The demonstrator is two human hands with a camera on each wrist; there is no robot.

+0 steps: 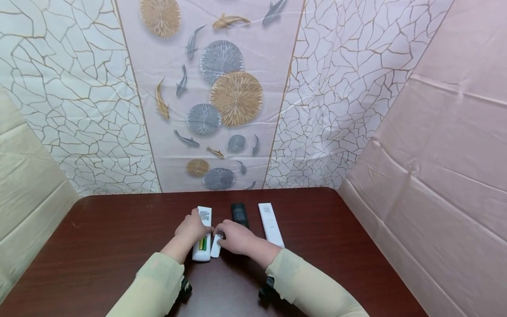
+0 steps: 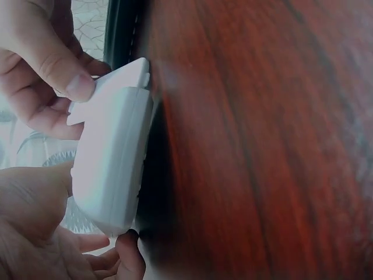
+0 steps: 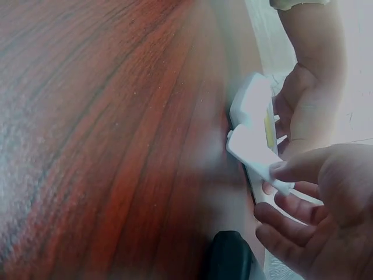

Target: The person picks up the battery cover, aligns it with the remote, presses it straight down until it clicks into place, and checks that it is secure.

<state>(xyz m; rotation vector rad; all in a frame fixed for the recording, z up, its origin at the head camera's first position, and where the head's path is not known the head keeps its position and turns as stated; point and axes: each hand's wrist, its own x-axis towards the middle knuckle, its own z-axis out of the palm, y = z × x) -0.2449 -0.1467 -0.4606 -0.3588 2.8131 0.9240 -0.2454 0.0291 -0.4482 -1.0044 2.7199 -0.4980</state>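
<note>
A white remote control point(image 1: 201, 256) lies back side up on the table, its battery compartment uncovered and a green-and-yellow battery point(image 1: 203, 243) showing inside. My left hand point(image 1: 192, 229) grips this remote around its sides, thumb toward the right edge. Just to the right, my right hand point(image 1: 237, 238) pinches a white battery cover point(image 1: 215, 248) between thumb and fingers. In the right wrist view the cover point(image 3: 253, 153) is tilted beside the remote point(image 3: 252, 102). From the left wrist, the cover point(image 2: 111, 87) overlaps the end of the remote point(image 2: 111, 166).
A black remote control point(image 1: 239, 213) lies behind my right hand, partly hidden by it. Farther right is a second white remote control point(image 1: 270, 223), face down. The dark red-brown table point(image 1: 325, 264) ends at a patterned cloth wall point(image 1: 222, 145) at the back.
</note>
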